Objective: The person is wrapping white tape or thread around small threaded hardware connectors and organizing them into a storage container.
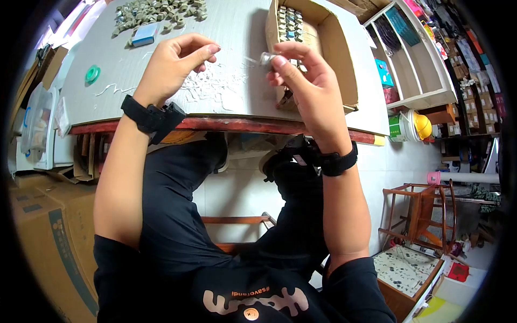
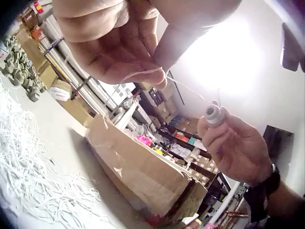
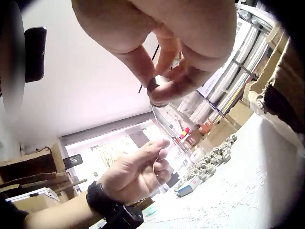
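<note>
Between thumb and fingers my right hand [image 1: 309, 75] pinches a small grey ring-shaped part [image 1: 265, 59], held above the table beside the cardboard box. The part's round hole shows in the left wrist view, where a thin white thread [image 2: 190, 89] runs from it to my left hand [image 2: 143, 43]. My left hand [image 1: 175, 67] pinches the thread's other end between thumb and forefinger, over a heap of white thread pieces [image 1: 212, 83]. In the right wrist view the ring part [image 3: 159, 90] is partly hidden by the fingers.
A pile of similar parts [image 1: 161, 13] and a small blue-white box [image 1: 145, 34] lie at the back left. A green roll [image 1: 92, 74] sits at the left. The cardboard box [image 1: 339, 59] at the right holds rows of parts [image 1: 291, 24].
</note>
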Demonstrator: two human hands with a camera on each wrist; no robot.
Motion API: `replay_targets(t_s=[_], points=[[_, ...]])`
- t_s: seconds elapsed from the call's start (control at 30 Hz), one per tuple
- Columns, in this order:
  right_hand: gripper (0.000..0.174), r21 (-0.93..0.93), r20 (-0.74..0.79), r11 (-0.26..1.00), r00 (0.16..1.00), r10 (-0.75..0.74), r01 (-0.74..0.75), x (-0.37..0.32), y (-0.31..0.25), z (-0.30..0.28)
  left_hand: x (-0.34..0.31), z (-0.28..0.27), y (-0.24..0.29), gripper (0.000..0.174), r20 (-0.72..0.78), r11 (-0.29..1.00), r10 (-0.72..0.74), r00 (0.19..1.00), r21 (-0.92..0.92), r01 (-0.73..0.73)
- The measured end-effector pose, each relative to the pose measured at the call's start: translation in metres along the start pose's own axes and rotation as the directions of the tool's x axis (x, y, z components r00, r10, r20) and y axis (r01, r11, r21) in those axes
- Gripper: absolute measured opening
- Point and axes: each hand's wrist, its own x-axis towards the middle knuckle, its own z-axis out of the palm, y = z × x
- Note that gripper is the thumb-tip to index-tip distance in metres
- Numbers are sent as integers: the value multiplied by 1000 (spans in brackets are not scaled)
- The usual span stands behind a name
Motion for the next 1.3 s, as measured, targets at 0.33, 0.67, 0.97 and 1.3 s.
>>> replay_targets(t_s=[0.33,0.67,0.97,1.3], points=[[22,-120,-45,993,999,-14,9,0,-5,-10,4,-32,-27,18,-171,998,-58,983,24,63],[23,-50,-91,999,996,-1,-3,-1,-8,-20,5,-56,-50,18,-330,980,-157,931,62,187],[24,-33,-195,999,981,-22,15,-5,-14,-51,0,-79,-71,17,-451,963,-120,885,162,214],[21,101,-337,991,940,-53,92,-27,-13,-128,-13,-137,-116,18,-645,828,-88,759,377,416]])
